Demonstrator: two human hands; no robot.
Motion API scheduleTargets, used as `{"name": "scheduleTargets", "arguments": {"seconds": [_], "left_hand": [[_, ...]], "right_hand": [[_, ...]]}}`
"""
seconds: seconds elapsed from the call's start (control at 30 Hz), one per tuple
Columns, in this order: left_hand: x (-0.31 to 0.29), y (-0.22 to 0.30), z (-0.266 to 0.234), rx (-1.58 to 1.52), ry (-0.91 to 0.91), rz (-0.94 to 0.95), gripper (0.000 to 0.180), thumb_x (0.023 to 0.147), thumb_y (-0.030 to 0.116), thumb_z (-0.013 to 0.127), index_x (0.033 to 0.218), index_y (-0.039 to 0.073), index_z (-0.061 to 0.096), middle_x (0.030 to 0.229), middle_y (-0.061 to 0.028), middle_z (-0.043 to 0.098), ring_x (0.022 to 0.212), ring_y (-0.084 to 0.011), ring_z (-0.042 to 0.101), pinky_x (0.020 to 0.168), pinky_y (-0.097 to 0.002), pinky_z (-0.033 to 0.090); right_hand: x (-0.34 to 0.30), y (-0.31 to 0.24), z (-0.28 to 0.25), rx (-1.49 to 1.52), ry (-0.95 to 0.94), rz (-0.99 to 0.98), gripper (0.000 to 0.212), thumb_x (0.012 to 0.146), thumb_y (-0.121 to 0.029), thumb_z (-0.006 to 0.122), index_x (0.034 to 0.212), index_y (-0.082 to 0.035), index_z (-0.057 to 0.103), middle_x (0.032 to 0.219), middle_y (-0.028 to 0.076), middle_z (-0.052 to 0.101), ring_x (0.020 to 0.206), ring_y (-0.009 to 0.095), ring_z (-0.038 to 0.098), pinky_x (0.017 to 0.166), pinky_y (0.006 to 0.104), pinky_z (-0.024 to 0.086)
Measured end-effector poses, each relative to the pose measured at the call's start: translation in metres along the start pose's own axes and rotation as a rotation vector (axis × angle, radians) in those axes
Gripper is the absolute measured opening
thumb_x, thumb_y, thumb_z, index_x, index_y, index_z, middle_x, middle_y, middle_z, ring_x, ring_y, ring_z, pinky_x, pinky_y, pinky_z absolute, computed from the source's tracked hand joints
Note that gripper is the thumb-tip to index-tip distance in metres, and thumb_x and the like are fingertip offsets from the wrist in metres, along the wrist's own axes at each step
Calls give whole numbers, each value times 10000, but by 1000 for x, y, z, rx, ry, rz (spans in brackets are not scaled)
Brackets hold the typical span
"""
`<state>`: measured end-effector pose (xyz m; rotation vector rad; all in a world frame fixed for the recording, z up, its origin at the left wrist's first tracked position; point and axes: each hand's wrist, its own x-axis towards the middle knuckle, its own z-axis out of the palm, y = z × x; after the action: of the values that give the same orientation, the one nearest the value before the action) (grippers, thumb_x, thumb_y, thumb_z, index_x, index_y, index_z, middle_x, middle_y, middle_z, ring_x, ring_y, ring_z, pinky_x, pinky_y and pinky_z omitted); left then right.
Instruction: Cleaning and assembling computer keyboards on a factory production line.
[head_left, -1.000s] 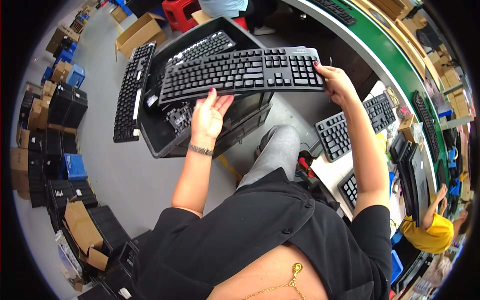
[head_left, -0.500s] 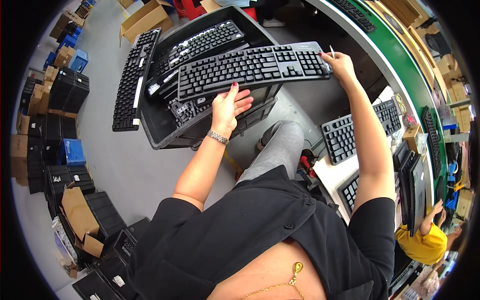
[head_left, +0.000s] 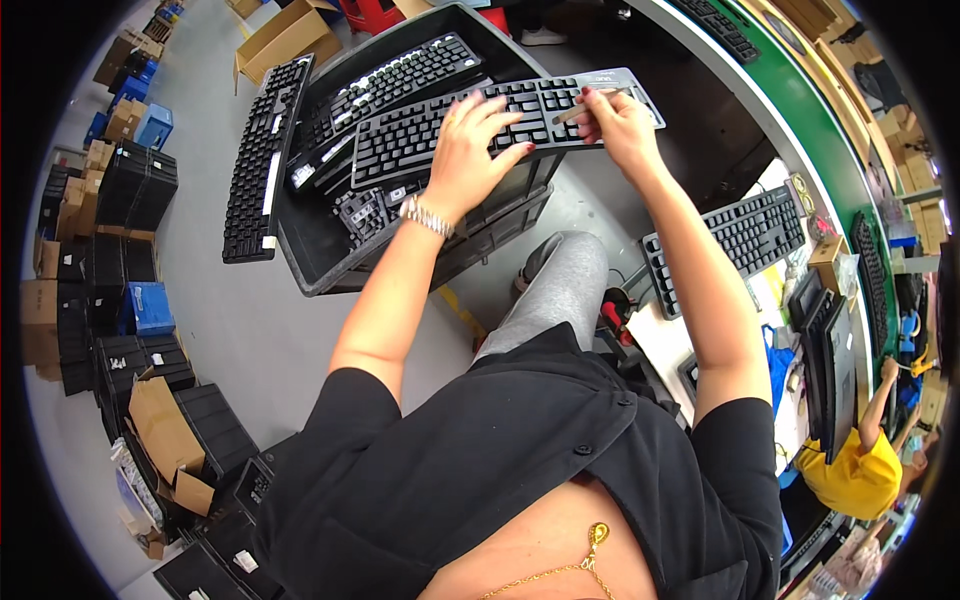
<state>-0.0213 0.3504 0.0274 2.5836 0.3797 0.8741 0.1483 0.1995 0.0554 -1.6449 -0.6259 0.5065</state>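
**Keyboard lies crosswise under both hands, over the bin**

A workshop floor of grey concrete (head_left: 240, 340), ringed with stacks of black trays and brown cartons, spreads beneath a seated person in a black top. Nearest the body, a grey-trousered knee (head_left: 560, 290) points forward toward the work. Beyond it the two forearms reach out and slightly converge.

The left hand (head_left: 470, 140), with a metal wrist bracelet, rests palm down with fingers spread flat on the keys of the black keyboard (head_left: 420, 130); it presses rather than grasps. The right hand (head_left: 612, 118) sits at the keyboard's right end, fingers curled and pinched around a small pale stick-like thing (head_left: 572, 110), whose exact kind cannot be told. Whether that hand also grips the keyboard's edge is not clear.

The keyboard's long axis runs left to right across the person's front, tilted a little so its right end lies farther away. Its free left end extends beyond the left hand, so the left hand is nearer the keyboard's middle and the right hand holds the far end.

Directly under and beyond the hands stands a dark plastic bin (head_left: 310, 270) holding more black keyboards; another keyboard (head_left: 262, 160) lies along the bin's left rim. To the right of the right arm, further keyboards (head_left: 740, 235) lie on a bench with a green edge
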Motion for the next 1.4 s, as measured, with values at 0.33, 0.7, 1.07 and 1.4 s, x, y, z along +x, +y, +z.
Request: {"name": "scheduleTargets", "arguments": {"seconds": [0.33,0.7,1.07,1.4], "left_hand": [[-2,0,42,275,-251,73,646,841,513,675,1416,264,521,1535,-59,411,1441,-377,304,1127,-706,164],[11,10,46,197,-219,-17,488,838,488,684,1222,187,688,1423,-75,537,1386,-409,387,1109,-713,194],[21,-16,56,-36,-160,44,418,836,503,680,1099,187,754,1378,-80,580,1370,-385,423,1148,-610,230],[23,-15,60,17,-160,59,373,855,502,668,1100,235,758,1382,-61,588,1377,-364,432,1142,-638,222]], "right_hand": [[-1,39,-5,221,34,131,222,990,-173,560,980,31,647,767,64,650,623,115,595,594,221,507],[-6,26,2,-244,120,-49,238,933,-187,590,989,29,672,743,117,686,636,152,660,600,295,525],[-3,28,19,-547,138,-235,206,953,-124,556,991,55,653,793,117,696,608,167,654,555,246,514],[6,37,3,462,262,382,178,942,-17,490,937,125,597,820,240,694,602,278,696,528,278,599]]}}
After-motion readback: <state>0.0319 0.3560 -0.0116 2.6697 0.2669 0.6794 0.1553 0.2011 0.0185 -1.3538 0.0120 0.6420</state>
